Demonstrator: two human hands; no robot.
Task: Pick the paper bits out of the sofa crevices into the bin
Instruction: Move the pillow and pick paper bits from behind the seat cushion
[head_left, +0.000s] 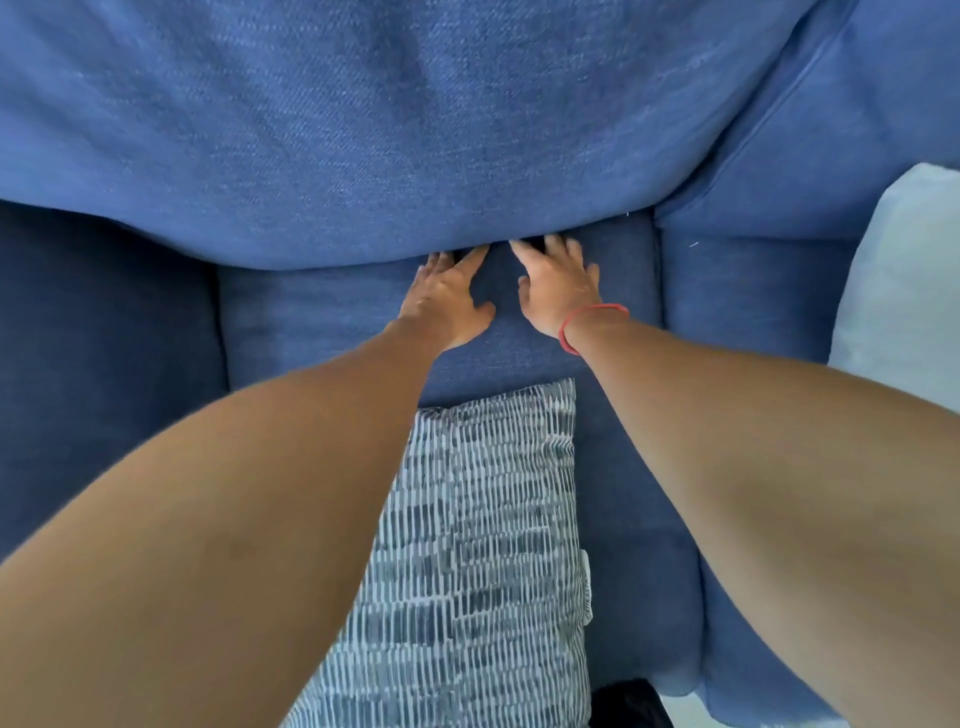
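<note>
Both forearms fill the foreground, reaching over a patterned grey-white pillow (467, 545) lying on the blue sofa (322, 130) seat. Left hand (449, 299) and right hand (558, 291), red band (587, 322) on the right wrist, lie flat, fingers spread wide, holding nothing visible. Fingertips of both push into the crevice (498, 245) where back cushion meets seat. No paper bits visible here; likely hidden in the gap. Bin not in view. Step looks like searching the crevice. Next likely calls for feeling along the gap, pinching any scrap, pulling it out.

The pillow (483, 545) side tag's print is unreadable
</note>
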